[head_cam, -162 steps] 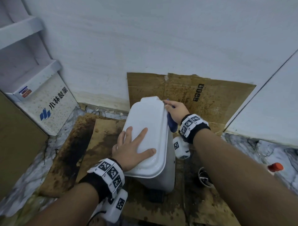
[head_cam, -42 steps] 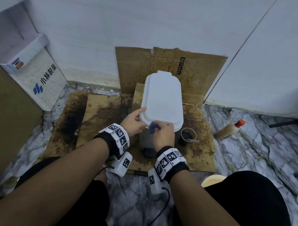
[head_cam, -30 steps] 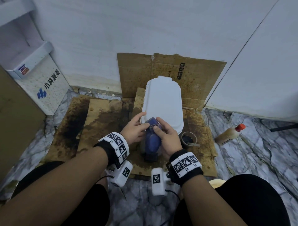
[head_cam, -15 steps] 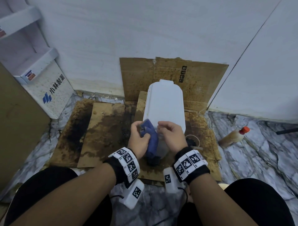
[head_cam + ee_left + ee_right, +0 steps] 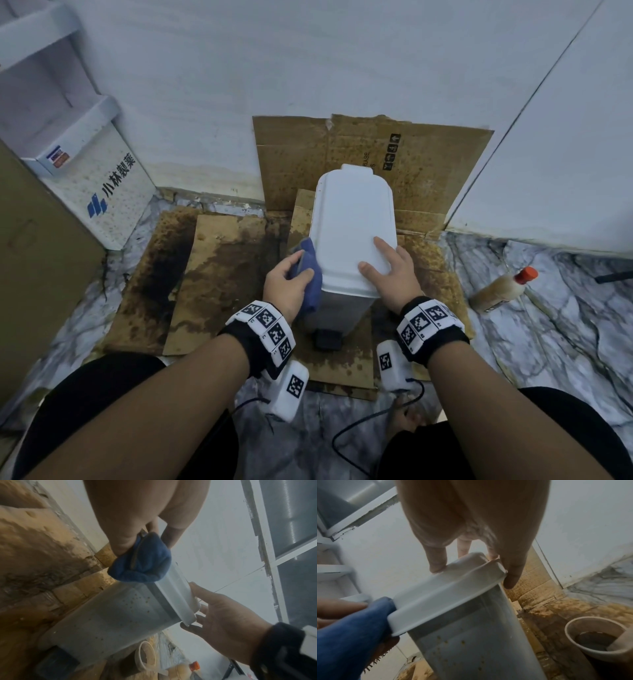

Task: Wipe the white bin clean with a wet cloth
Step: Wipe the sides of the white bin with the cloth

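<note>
White plastic pedal bin (image 5: 346, 301), tall, with closed white lid (image 5: 352, 226): stands upright on stained brown cardboard sheets (image 5: 219, 260) laid over the marbled floor, close to a white wall; its front face is speckled with small brown spots. Blue wet cloth (image 5: 310, 270): bunched, pressed against the lid's left edge near the front corner. Left hand (image 5: 286, 286): fingers curled around the cloth, gripping it. Right hand (image 5: 394, 270): fingers extended and spread, resting flat on the lid's front right corner, thumb on top. Paper cup of dark liquid (image 5: 597, 638): on the cardboard right of the bin. Orange-capped bottle (image 5: 500, 291): lying on the floor, further right.
</note>
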### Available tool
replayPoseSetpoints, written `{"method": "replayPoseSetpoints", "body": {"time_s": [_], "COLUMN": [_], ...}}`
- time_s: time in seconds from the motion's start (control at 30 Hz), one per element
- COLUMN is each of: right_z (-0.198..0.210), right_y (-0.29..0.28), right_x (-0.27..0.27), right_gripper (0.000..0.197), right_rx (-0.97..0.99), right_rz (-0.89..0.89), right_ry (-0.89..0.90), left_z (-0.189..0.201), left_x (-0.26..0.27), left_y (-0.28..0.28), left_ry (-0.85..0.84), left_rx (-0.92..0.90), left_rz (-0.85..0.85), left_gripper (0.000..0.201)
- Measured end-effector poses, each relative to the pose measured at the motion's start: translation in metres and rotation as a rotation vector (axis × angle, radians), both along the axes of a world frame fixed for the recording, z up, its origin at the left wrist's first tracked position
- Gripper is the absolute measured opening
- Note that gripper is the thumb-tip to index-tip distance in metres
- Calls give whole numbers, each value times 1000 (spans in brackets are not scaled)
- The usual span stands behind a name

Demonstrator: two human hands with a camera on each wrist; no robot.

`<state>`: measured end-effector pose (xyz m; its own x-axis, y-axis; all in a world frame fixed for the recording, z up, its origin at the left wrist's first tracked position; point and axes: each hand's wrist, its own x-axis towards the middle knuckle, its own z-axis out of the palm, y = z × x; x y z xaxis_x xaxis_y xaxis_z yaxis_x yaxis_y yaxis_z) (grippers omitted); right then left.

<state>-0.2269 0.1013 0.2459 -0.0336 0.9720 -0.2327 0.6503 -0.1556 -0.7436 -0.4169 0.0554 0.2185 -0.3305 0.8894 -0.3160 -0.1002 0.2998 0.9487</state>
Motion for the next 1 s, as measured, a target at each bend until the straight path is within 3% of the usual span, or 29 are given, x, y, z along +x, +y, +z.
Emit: {"method": "replayPoseSetpoints", "body": {"time_s": [0.1,0.2,0.3,0.4,0.6,0.8,1.0], "right_z": [0,-2,-2,-3,-6,-4,2], "right_y": [2,3,3,4,11,17,22], "right_x": [8,17,23,29,42,55,65], "right_gripper": [64,64,65,65,62,47,59], "right_rx": [3,10,12,9,21,68,207], "right_rz": [7,5,19,30,54,-55,87], "right_ry": [17,30,37,33,-9,-51,-292], "left_z": [3,2,-1,-1,9,10,9], "left_x": [7,19,35,48,63,75,92], "left_y": [-1,-5,-10,-12,-14,-8,-4], "left_ry": [-23,64,99,136,157,218,240], "left_rx": [-8,27,63,61,99,108,133], "left_rz": [8,75,212,240,242,56,-72], "left_gripper": [43,42,30,21,38,27,49]}}
